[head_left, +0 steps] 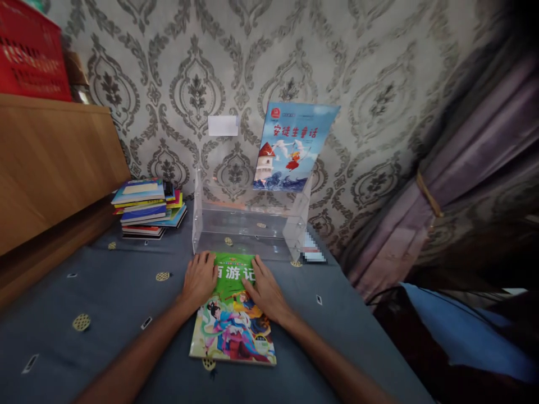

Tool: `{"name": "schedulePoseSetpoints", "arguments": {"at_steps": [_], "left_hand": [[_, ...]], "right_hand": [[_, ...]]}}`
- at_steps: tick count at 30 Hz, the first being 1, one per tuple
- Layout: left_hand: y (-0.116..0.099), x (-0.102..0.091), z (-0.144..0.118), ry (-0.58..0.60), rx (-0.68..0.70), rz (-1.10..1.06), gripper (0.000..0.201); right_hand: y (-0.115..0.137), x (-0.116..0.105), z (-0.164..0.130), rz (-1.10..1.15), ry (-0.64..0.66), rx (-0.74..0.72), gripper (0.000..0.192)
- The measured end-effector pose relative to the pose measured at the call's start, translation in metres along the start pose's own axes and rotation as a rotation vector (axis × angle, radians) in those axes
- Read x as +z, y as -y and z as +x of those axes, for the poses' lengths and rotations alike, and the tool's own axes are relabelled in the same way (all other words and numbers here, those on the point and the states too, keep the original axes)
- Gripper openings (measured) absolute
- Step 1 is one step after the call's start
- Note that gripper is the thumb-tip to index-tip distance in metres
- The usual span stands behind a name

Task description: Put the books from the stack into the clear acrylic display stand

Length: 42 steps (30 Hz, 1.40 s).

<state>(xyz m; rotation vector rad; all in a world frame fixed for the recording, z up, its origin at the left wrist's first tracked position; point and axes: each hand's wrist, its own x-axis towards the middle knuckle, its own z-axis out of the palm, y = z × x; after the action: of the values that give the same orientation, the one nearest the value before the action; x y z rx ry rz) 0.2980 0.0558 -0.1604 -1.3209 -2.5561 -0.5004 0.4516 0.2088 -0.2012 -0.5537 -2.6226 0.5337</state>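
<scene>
Green-topped picture book (233, 320), thin and floppy, lies flat; left hand (199, 279) and right hand (264, 289), fingers spread, press its twelve-o'clock corners, the likeliest hold.

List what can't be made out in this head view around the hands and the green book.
- Green book: the left hand and right hand cover the ends of its title and its top corners.
- Book stack: titles too small to read.
- A patch beside the clear rack is pixelated.
- Red crate: cut off by the top and left edges.
- Right corners: dark, blurred.
</scene>
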Motion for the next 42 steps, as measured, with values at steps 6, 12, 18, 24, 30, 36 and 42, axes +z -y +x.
{"name": "schedulePoseSetpoints", "arguments": {"at_steps": [6, 12, 18, 24, 30, 36, 42], "left_hand": [[0.003, 0.003, -0.002, 0.018, 0.003, -0.034, 0.026], [0.019, 0.021, 0.006, -0.040, -0.091, -0.559, 0.031], [0.020, 0.018, 0.016, -0.045, -0.613, -1.285, 0.031], [-0.012, -0.002, 0.009, 0.117, -0.980, -1.594, 0.028], [-0.037, -0.025, 0.008, 0.064, -1.060, -1.672, 0.019], [-0.044, -0.040, 0.013, 0.016, -0.950, -1.584, 0.029], [-0.061, -0.057, 0.019, -0.103, -0.717, -1.521, 0.033]], "right_hand": [[0.015, 0.009, -0.052, -0.045, -0.039, -0.062, 0.062], [0.020, 0.015, -0.077, -0.070, -0.062, -0.125, 0.066], [0.012, 0.015, -0.075, -0.023, -0.080, -0.139, 0.066], [0.006, 0.024, -0.074, 0.079, -0.092, -0.082, 0.065], [0.009, 0.039, -0.065, 0.175, -0.307, 0.122, 0.065], [0.004, 0.031, -0.054, 0.098, -0.373, 0.082, 0.077], [0.013, -0.001, -0.037, 0.162, -0.487, 0.179, 0.072]]}}
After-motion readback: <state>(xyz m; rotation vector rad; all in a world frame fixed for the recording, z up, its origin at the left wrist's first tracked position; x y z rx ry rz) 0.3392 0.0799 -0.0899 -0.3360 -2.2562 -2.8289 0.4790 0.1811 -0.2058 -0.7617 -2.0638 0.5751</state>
